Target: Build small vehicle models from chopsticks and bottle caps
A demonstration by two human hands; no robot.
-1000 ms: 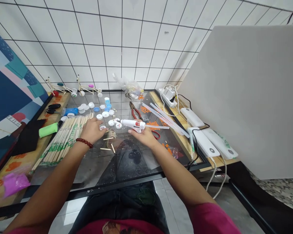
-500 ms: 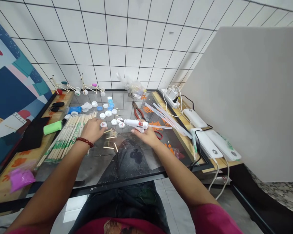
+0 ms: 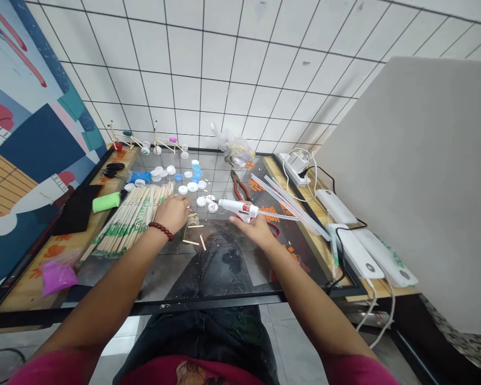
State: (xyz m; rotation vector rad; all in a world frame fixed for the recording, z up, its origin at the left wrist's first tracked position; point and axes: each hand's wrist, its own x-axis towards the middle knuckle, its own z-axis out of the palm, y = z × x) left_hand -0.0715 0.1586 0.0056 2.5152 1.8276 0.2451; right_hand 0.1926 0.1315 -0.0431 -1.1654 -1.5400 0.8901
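The black front edge of the worktop (image 3: 152, 274) is running beneath both forearms, and its glassy surface is stretching from there to the hands, leaving them room to slide sideways. A purple packet (image 3: 59, 277) is lying near the left edge; 2 white devices (image 3: 355, 252) (image 3: 388, 258) are sitting by the right edge. Short stick pieces (image 3: 191, 242) are lying between the hands.

The right hand (image 3: 256, 229) is gripping the white glue gun (image 3: 238, 207), its grip closing around the handle, and the nozzle is pointing left at white caps (image 3: 212, 207). The left hand (image 3: 175, 213) is resting beside the wooden sticks (image 3: 132, 219), fingers curling downward; whether they are holding anything is impossible to tell.

Farther off, clear glue sticks (image 3: 296, 208) are lying right of the red-handled pliers (image 3: 241, 187), while blue and white caps (image 3: 192, 186) are spreading left of them. 2 stick models (image 3: 122, 140) (image 3: 166, 143) and a plastic bag (image 3: 236, 149) are standing along the back edge, before the tiled wall (image 3: 220, 59).
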